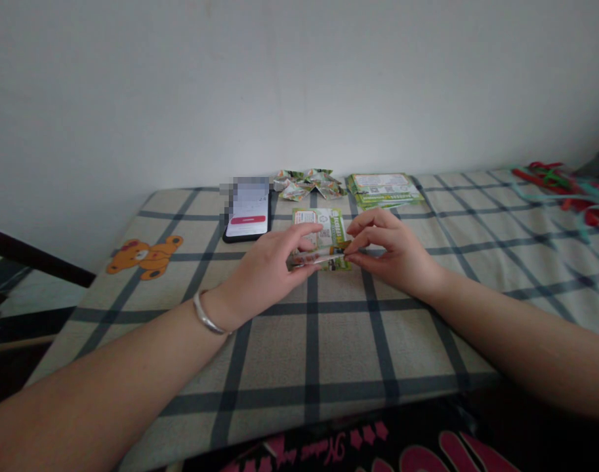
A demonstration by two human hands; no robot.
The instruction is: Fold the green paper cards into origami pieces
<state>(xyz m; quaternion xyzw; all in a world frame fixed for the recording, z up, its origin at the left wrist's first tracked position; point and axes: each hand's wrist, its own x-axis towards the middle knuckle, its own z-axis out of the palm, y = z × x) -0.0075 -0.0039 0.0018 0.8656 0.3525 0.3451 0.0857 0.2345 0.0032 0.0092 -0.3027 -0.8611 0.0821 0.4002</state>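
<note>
A green and white printed sheet [333, 223] lies on the checked cloth between my hands. Along its near side runs a narrow whitish strip with a yellow-orange end, which looks like a folded edge; whether it belongs to the sheet I cannot tell. My left hand [279, 257], with a silver bangle at the wrist, has its thumb and fingers closed around the strip's left part. At the strip's right end, my right hand [388, 246] pinches the yellow-orange tip between thumb and fingers. My fingers hide part of the sheet.
Behind the sheet sit several small folded printed pieces [311, 185]. A stack of green printed sheets [385, 187] is at the back right, near the wall. A phone [247, 219] lies lit at the left. Coloured ribbons [557, 190] are heaped far right.
</note>
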